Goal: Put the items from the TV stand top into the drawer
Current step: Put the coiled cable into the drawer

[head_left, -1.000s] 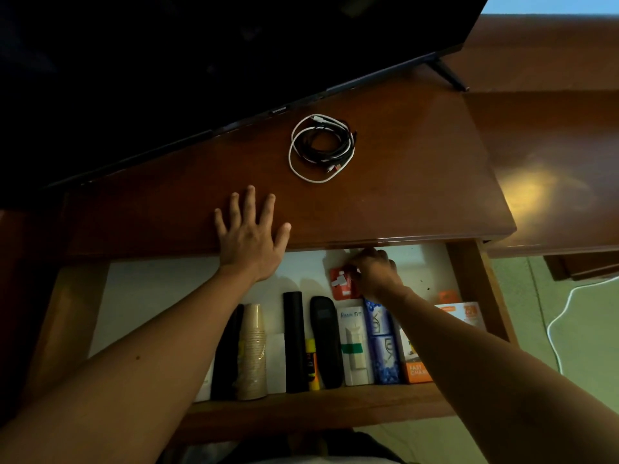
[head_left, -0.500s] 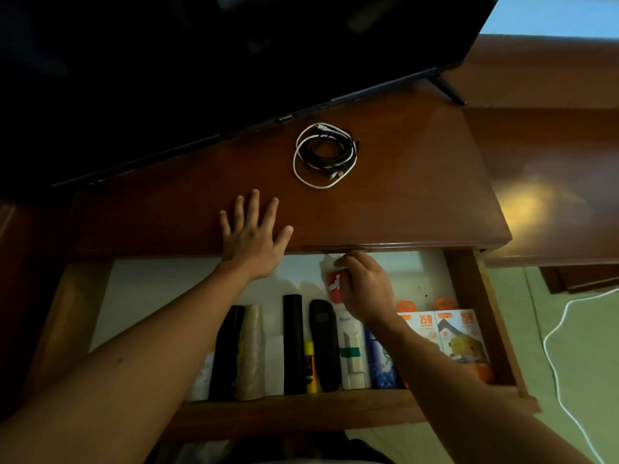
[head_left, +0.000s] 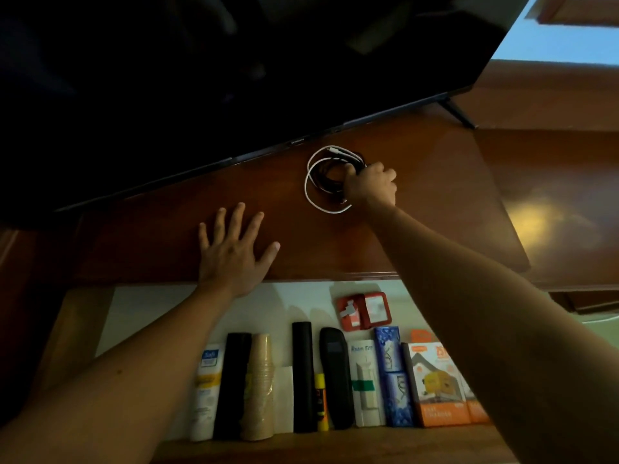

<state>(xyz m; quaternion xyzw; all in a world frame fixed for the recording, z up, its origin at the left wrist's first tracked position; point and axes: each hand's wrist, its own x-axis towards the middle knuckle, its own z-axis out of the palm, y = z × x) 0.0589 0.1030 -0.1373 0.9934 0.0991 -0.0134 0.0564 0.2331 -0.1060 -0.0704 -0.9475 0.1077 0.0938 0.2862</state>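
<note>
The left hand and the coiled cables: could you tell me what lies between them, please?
Head view: only bare wood of the TV stand top lies between the left hand and the coiled cables.

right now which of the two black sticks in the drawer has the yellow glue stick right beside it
The middle black stick, between the cup stack and the remote. The glue stick lies along its right side; the other black stick lies left of the cups.

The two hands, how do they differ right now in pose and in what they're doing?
The left hand lies flat, fingers spread, on the TV stand top; the right hand is curled closed on the coiled cables. The left sits at the front edge above the open drawer; the right reaches farther back, near the TV. Both are bare.
</note>
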